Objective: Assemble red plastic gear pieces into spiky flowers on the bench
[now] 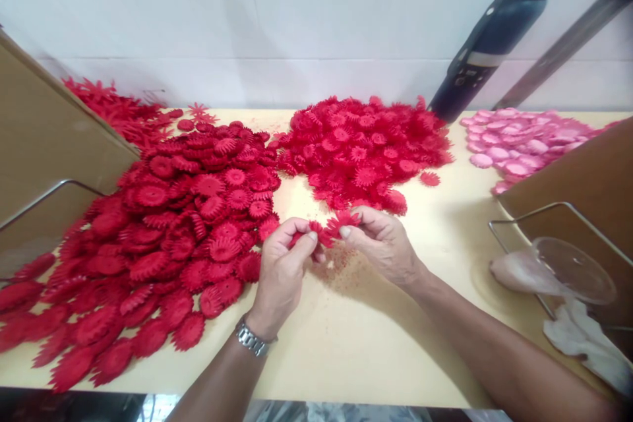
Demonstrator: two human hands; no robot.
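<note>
Both my hands are close together over the middle of the table (316, 356). My left hand (285, 270) pinches a red flower-shaped cutout between thumb and fingers. In my right hand (386, 244), thumb and forefinger grip a red petal cutout (341, 223) with pointed petals. The two red pieces meet or overlap; whether they are joined I cannot tell. Beside my left hand spreads a large pile of red flower cutouts (163, 250), some in thick stacks. Behind my hands lies another heap of red flower cutouts (366, 145).
At the back left are star-like red cutouts (123, 112); pink discs (529, 138) lie at the back right. Cardboard boxes (44, 99) stand at both sides. A dark blue pole-mounted device (489, 46) leans by the wall. A clear plastic cup (573, 270) sits right.
</note>
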